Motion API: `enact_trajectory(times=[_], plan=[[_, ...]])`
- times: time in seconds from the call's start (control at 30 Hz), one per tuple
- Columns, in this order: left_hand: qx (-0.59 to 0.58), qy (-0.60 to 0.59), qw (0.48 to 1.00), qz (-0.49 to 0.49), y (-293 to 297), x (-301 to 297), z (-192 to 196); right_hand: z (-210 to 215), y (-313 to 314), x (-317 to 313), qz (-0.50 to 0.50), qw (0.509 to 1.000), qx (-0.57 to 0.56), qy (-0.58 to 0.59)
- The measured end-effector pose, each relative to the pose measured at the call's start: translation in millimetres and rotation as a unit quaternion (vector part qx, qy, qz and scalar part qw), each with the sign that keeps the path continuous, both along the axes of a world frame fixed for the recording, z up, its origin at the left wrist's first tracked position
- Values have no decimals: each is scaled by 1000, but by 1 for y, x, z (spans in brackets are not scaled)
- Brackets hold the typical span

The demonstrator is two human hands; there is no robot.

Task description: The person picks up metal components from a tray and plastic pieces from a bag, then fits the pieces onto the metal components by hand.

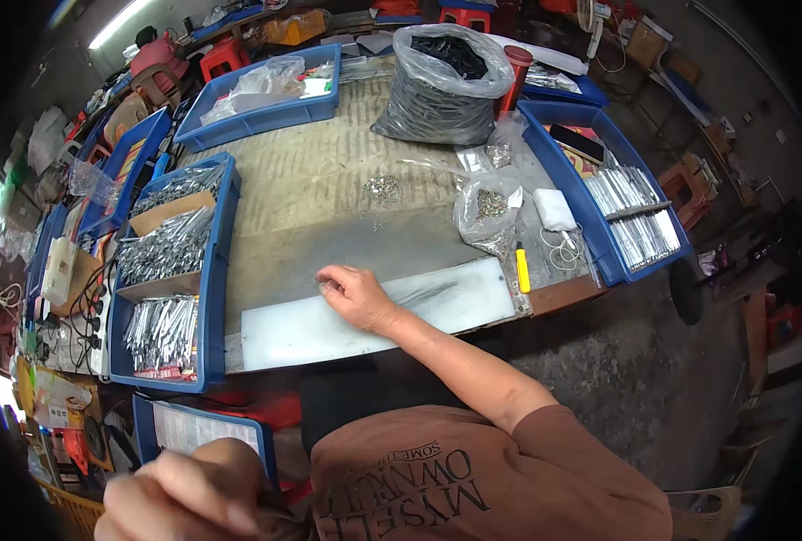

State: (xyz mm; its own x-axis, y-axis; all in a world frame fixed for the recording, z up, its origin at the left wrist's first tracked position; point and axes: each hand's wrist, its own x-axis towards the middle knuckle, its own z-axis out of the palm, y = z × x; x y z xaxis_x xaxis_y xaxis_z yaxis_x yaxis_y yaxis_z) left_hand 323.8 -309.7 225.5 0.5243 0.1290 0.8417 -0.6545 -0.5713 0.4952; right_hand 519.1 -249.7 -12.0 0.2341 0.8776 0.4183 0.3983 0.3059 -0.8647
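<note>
The right hand (358, 298) on the white board (460, 296) and blurry left hand (184, 494) curled, seemingly between grabs that called for opening up, but I couldn't tell if either held anything.

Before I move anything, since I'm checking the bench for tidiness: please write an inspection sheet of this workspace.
Surface: table, dark-smudged; white board along its near edge, also smudged.
Job's things: small metal pieces piled loosely; metal strips in the left blue tray.
Clutter: black phone in the right blue tray; yellow tool beside the white board.
Hands: right hand at the white board, left hand blurred, low in view; whether either holds anything is unclear.
Cables: white cord looped at right; black cables tangled at far left.
Surroundings: person and red stool beyond the table.
</note>
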Motion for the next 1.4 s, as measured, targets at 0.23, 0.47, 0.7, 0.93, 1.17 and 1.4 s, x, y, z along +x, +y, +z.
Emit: enact_trajectory(times=[0.23, 0.47, 0.7, 0.93, 1.17, 1.4], plan=[[-93, -58, 956, 271, 11, 6, -67, 4, -3, 3, 12, 1000, -6, -1], [-101, 150, 904, 388, 24, -48, -125, 6, -5, -4, 0, 1000, -26, -13], [-97, 238, 763, 593, 63, -121, -117, 1, -6, -1, 6, 1000, -24, -14], [-44, 313, 702, 638, 118, -152, -114, 1, -5, 2, 6, 997, -74, 12], [-48, 419, 650, 632, 169, -158, -136, -4, -3, 4, 18, 994, -92, 55], [19, 457, 644, 614, 224, -157, -175, -5, -3, 4, 16, 993, -98, 61]])
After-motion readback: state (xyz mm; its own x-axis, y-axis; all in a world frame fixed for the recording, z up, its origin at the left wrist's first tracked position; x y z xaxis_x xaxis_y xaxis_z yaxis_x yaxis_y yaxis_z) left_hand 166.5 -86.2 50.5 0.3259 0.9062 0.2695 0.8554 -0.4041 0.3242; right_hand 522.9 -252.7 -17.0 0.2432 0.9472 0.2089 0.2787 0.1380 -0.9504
